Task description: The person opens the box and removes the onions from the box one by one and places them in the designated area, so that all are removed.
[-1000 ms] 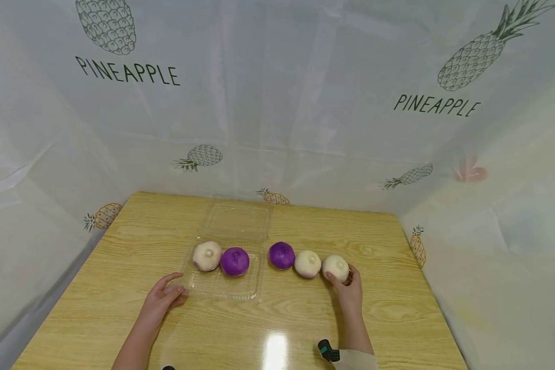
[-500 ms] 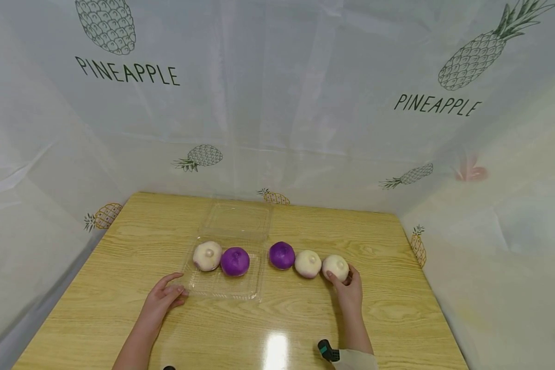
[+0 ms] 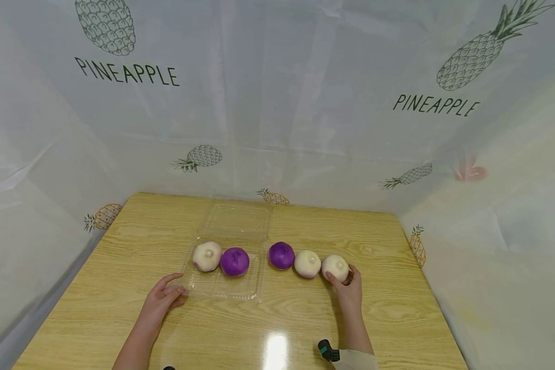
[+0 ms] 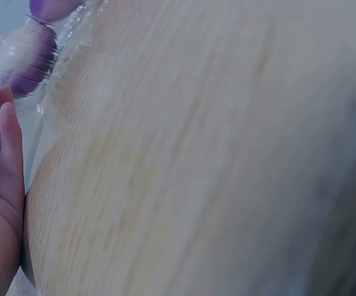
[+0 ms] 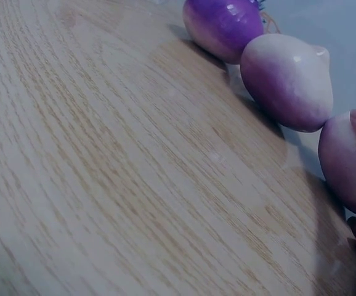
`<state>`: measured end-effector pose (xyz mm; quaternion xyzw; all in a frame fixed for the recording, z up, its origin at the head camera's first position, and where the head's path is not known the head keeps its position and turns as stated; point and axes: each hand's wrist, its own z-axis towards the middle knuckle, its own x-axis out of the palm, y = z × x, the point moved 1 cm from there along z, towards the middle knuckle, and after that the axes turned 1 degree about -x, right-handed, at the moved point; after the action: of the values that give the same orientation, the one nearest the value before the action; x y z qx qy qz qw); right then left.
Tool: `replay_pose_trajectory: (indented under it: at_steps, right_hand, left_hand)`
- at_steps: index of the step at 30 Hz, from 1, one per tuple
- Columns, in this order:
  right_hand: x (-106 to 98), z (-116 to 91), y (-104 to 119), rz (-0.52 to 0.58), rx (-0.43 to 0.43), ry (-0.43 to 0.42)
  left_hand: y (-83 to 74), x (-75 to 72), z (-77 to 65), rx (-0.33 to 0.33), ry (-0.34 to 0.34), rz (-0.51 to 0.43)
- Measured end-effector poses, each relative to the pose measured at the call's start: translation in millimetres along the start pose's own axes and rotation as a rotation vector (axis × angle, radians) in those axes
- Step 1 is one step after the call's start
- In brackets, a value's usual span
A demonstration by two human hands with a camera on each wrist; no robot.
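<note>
My right hand (image 3: 349, 293) grips the rightmost white turnip (image 3: 335, 267), thumb at its near side and fingers round its right side. In the right wrist view this turnip (image 5: 345, 163) shows a purple tinge and sits on the table. To its left stand a second white turnip (image 3: 308, 264) and a purple turnip (image 3: 281, 255), all in a row. My left hand (image 3: 165, 297) rests with loosely bent fingers at the near left corner of a clear plastic box (image 3: 222, 292). Inside that box lie a white turnip (image 3: 207, 256) and a purple turnip (image 3: 235, 261), side by side.
The box's clear lid (image 3: 236, 221) lies folded back toward the rear edge of the wooden table (image 3: 277, 313). A white sheet (image 3: 277, 103) with pineapple prints hangs behind the table and at both sides.
</note>
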<state>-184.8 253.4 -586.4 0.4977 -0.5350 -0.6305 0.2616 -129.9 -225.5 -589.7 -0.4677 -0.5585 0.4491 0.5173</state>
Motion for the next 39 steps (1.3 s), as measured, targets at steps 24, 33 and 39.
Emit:
replay_pose_trajectory:
  at_steps: [24, 33, 39]
  right_hand:
    - [-18, -25, 10, 0.124, -0.015, -0.03]
    - [-6, -34, 41, 0.187, -0.113, -0.059]
    - [21, -45, 49, 0.207, -0.143, -0.009]
  left_hand:
    - [0.8, -0.4, 0.3, -0.022, -0.002, 0.02]
    - [1.0, -2.4, 1.7, -0.039, -0.002, 0.048]
    - [1.0, -1.6, 1.5, -0.043, 0.011, 0.042]
